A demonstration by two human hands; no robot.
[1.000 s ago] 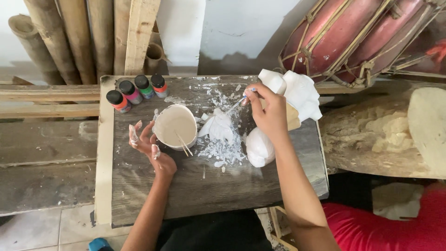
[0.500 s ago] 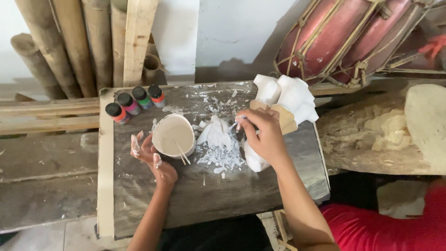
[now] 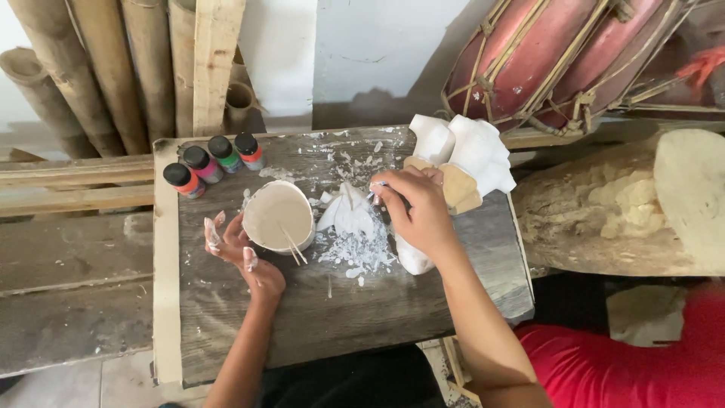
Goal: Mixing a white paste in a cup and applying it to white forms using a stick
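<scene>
My left hand (image 3: 240,253) lies on the dark wooden board (image 3: 340,317), its paint-smeared fingers spread against the left side of a round bowl of white paint (image 3: 278,215). Two thin sticks rest on the bowl's rim. My right hand (image 3: 415,211) is closed on a small brush (image 3: 376,186) whose tip points at a white-painted carved piece (image 3: 350,213) lying on the board among white flecks. Another white carved piece (image 3: 414,258) lies partly under my right wrist.
Several small paint bottles (image 3: 213,163) with black caps stand at the board's back left. White and bare-wood carved figures (image 3: 464,155) sit at the back right. Bamboo poles (image 3: 113,68) lean at the back left, red drums (image 3: 559,53) at the back right, a log (image 3: 627,204) to the right.
My right hand has come down and left from the carved figures toward the white piece in the middle. My left hand stays by the bowl.
</scene>
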